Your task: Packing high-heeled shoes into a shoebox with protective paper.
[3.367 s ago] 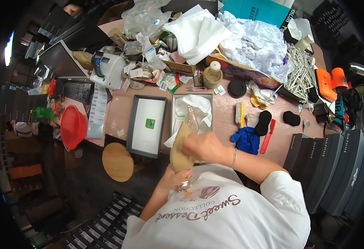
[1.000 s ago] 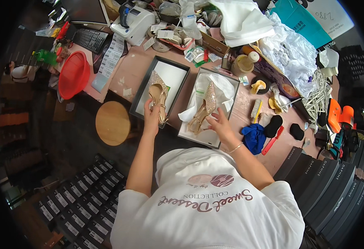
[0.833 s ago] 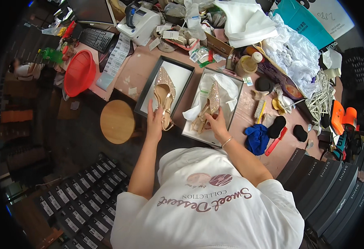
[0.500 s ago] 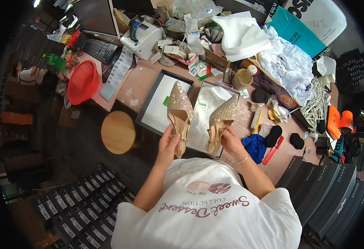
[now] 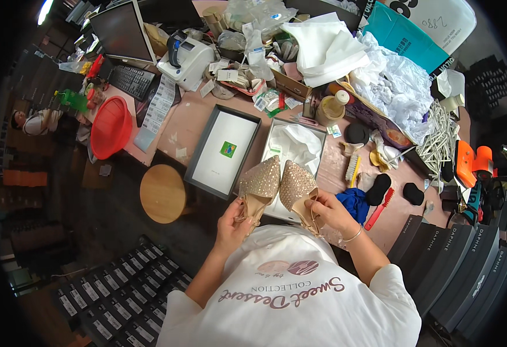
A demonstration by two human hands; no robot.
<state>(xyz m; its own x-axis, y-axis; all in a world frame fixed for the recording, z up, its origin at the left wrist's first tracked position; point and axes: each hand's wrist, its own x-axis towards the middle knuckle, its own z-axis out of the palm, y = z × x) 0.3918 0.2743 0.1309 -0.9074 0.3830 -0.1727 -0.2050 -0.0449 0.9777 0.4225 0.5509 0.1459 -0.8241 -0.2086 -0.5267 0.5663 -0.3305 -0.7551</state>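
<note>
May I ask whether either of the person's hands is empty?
No, the left hand holds one glittery shoe and the right hand holds the other shoe.

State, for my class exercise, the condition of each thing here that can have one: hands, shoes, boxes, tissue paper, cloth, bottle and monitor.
Left hand: closed, gripping
Right hand: closed, gripping
Left pointed glitter slingback: held, toe away from the person
Right pointed glitter slingback: held, toe likewise
Light shoebox: open
Dark-rimmed shoebox half: open side up
Tissue paper inside light shoebox: crumpled
Blue cloth: bunched
White-capped bottle: capped
Monitor: screen dark
</note>
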